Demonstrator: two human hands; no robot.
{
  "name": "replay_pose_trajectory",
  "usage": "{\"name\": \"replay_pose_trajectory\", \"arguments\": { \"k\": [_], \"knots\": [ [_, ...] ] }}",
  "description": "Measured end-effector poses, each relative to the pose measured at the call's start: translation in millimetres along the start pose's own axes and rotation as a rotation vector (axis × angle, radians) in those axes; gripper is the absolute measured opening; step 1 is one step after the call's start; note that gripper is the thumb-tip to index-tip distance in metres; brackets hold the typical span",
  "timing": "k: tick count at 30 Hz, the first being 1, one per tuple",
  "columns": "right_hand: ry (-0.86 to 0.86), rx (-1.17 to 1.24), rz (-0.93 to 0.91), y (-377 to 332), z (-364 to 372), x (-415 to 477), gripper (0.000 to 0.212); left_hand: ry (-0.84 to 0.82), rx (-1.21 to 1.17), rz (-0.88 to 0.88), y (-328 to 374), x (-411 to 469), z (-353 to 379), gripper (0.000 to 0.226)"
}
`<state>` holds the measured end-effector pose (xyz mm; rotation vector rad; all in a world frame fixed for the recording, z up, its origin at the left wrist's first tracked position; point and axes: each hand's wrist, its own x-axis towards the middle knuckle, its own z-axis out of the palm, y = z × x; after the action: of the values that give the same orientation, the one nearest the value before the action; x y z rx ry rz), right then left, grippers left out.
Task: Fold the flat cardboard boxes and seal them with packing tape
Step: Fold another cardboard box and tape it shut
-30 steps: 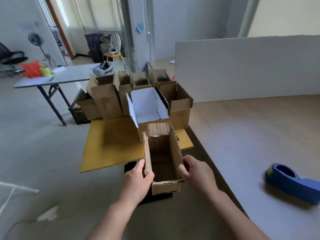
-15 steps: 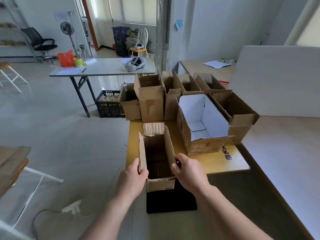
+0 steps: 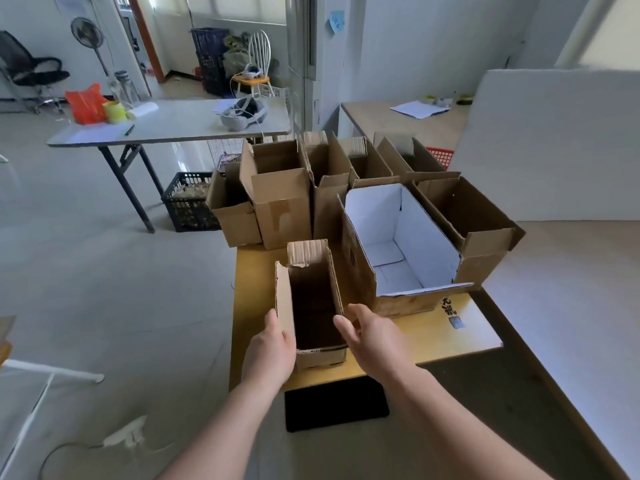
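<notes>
The small cardboard box (image 3: 313, 299) stands upright near the front edge of the yellow surface (image 3: 419, 341), erected but with its top flaps open; no tape shows on it, so sealing seems left to do. The left hand (image 3: 268, 348) lies against its left wall, fingers hidden, so its grip is unclear. The right hand (image 3: 372, 336) is loosely spread just beside the right wall. Behind stand more erected boxes (image 3: 280, 209), also open-topped.
</notes>
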<state>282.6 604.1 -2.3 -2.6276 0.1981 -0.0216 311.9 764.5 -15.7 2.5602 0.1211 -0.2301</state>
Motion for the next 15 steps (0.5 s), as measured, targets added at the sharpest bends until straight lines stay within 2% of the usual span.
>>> {"name": "replay_pose_trajectory", "arguments": {
  "k": [2,6,8,10,12,13,15],
  "knots": [
    [0.165,-0.085,-0.094,4.8,-8.5,4.2,0.04,0.001,0.019,0.018,12.7,16.7,1.2,0.052],
    [0.566,-0.127,-0.421,17.9,-28.9,19.1,0.022,0.003,0.019,0.023,34.2,54.2,10.1,0.052],
    [0.648,-0.163,-0.442,23.3,-44.6,31.9,0.021,0.006,0.021,0.016,42.9,67.4,14.0,0.051],
    [0.577,-0.216,-0.311,23.6,-58.9,45.4,0.03,0.02,0.02,0.011,50.3,76.9,16.9,0.05],
    [0.332,-0.237,-0.128,26.4,-65.5,62.2,0.044,0.035,0.031,0.012,56.9,84.6,18.7,0.05],
    [0.227,-0.219,-0.08,29.1,-64.9,69.6,0.046,0.037,0.036,0.01,60.2,87.8,19.3,0.05],
    [0.148,-0.163,-0.068,34.1,-60.1,80.1,0.036,0.032,0.039,0.0,65.3,94.9,21.1,0.051]
  ]
}}
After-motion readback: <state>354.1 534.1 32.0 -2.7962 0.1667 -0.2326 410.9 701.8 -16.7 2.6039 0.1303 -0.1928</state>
